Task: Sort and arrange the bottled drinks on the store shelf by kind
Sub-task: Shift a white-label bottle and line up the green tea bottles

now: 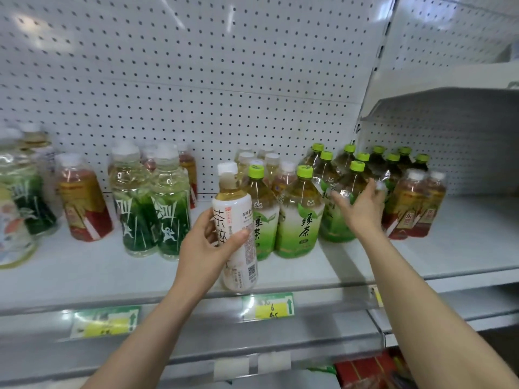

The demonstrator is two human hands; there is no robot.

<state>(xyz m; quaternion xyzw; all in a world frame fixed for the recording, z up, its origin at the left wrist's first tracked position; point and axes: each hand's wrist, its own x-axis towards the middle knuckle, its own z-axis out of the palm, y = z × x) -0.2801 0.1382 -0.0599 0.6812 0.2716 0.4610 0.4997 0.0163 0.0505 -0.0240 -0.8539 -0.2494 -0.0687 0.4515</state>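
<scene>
In left hand (203, 248), one white bottle (237, 217)

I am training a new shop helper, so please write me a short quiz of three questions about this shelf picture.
1. True or false: the left hand holds a white-capped bottle with a white label.
2. Which colour are the caps of the clustered bottles by the right hand? A red, B green, C blue.
3. Fill the gap: the two red-labelled bottles nearest the right hand stand to its ___.
Key: 1 true; 2 B; 3 right.
</scene>
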